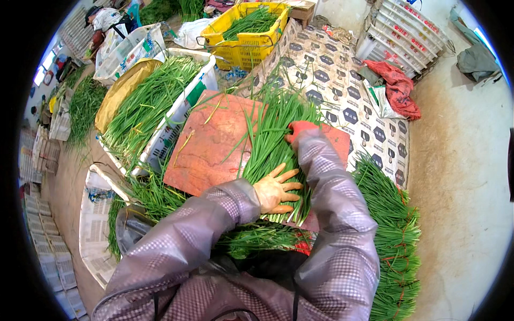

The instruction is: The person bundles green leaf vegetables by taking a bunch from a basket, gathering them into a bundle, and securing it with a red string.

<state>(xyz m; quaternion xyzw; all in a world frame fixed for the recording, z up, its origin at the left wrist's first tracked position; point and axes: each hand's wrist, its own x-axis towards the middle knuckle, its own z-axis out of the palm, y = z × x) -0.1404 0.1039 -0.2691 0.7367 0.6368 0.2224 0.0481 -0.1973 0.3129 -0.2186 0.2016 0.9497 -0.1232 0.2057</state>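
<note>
A loose heap of long green garlic chives (270, 140) lies across a reddish square board (209, 144) in front of me. My left hand (277, 190), in a cream glove, rests flat on the stalks near their pale ends, its fingers spread. Farther up the heap, my right hand (301, 130), in a red glove, has its fingers curled in on the chives; its fingertips are partly hidden. Clear plastic sleeves cover both my forearms. A few loose leaves stray over the left part of the board.
Left of the board stands a white crate (184, 104) full of chives, with a yellow crate (243, 51) beyond it. Tied chive bundles (393, 241) are stacked at my right. Stacked white crates (401, 35) and a red cloth (396, 88) are at the far right. A person (107, 21) is at the far left.
</note>
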